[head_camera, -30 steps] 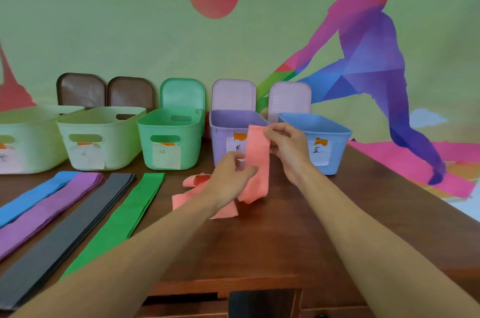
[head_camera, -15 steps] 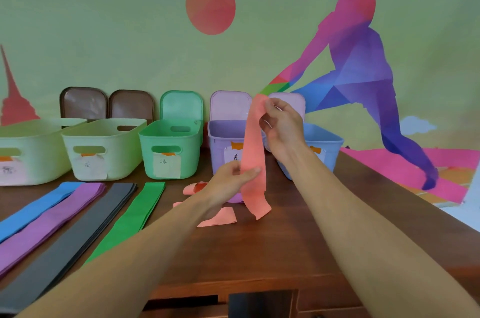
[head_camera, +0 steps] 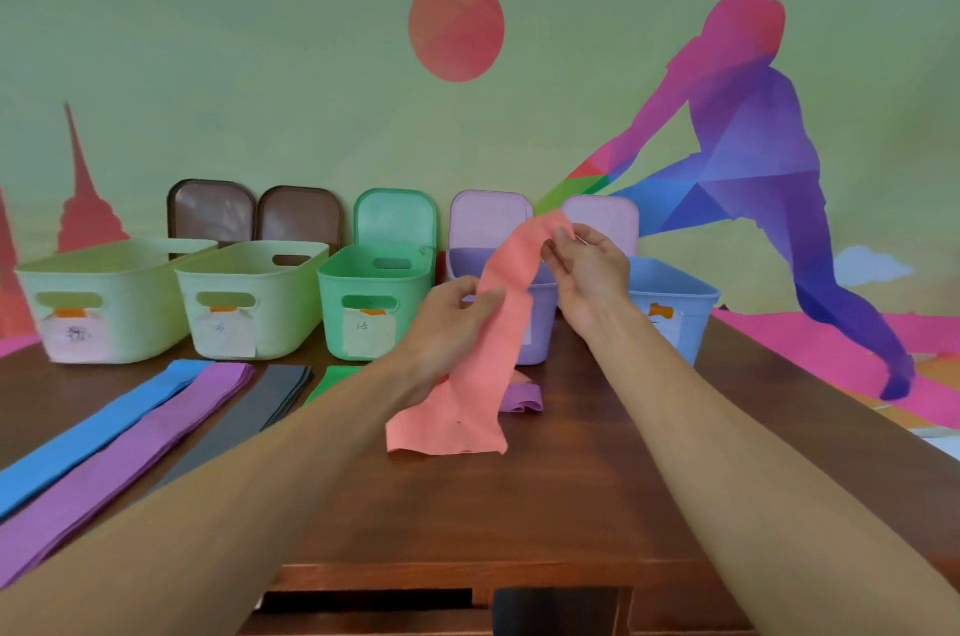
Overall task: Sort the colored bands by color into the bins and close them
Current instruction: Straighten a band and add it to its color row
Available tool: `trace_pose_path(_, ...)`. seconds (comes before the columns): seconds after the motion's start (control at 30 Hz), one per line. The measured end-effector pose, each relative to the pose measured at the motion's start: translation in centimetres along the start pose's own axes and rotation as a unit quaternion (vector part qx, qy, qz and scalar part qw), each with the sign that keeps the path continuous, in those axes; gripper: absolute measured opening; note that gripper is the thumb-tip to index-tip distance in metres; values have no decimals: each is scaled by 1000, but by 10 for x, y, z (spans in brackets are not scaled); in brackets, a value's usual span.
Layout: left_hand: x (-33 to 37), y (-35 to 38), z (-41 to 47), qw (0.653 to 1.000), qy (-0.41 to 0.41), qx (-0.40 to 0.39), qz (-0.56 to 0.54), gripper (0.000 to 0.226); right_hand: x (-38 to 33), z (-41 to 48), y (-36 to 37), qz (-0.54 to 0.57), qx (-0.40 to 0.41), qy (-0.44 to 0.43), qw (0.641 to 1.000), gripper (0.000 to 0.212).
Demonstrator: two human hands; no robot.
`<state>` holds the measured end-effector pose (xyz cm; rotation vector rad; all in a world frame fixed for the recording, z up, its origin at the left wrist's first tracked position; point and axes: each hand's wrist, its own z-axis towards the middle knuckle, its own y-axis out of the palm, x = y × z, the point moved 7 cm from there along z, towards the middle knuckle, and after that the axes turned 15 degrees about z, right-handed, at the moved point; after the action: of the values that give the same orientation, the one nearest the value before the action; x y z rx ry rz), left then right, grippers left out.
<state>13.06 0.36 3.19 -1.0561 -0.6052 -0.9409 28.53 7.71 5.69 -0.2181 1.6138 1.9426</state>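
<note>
Mid-frame, the right hand (head_camera: 587, 266) pinches the top end of the salmon-pink band (head_camera: 488, 354) while the left hand (head_camera: 447, 318) grips its middle, its tail draped on the wooden table (head_camera: 519, 505); it looks light, limp and stretchy, best held near both ends

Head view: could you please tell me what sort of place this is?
Probably a sports or activity room: colourful athlete mural on the green wall, labelled plastic bins on a brown wooden table.
</note>
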Motion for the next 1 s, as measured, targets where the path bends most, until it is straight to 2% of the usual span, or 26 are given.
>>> trace_pose_path(0.13, -18, -23, -11, 999, -33, -14, 31, 19, 16, -2, 9, -49, -10, 10, 999, 35)
trace_pose_path(0.2, -29, -35, -20, 997, -50, -29, 51, 19, 28, -4, 12, -100, -10, 11, 995, 38)
trace_pose_path(0.4, -72, -87, -49, 987, -118, -34, 100, 24, 66, -10, 23, -272, -36, -11, 962, 26)
trace_pose_path(0.6, -103, -136, -73, 979, -171, -53, 96, 28, 115, -23, 52, -440, -103, -56, 890, 18)
trace_pose_path(0.67, -111, -158, -79, 978, -182, -36, 97, 23, 132, -30, 65, -460, -118, -62, 878, 16)
trace_pose_path(0.77, -129, -192, -89, 975, -205, -19, 82, 19, 160, -39, 85, -480, -139, -60, 864, 30)
trace_pose_path(0.8, -136, -202, -94, 974, -213, -18, 76, 17, 171, -42, 91, -478, -144, -50, 865, 27)
trace_pose_path(0.87, -149, -223, -103, 970, -226, -10, 83, 12, 194, -46, 101, -462, -148, -16, 874, 17)
trace_pose_path(1.0, -173, -270, -118, 956, -243, 72, 148, 12, 247, -58, 122, -398, -150, 72, 902, 16)
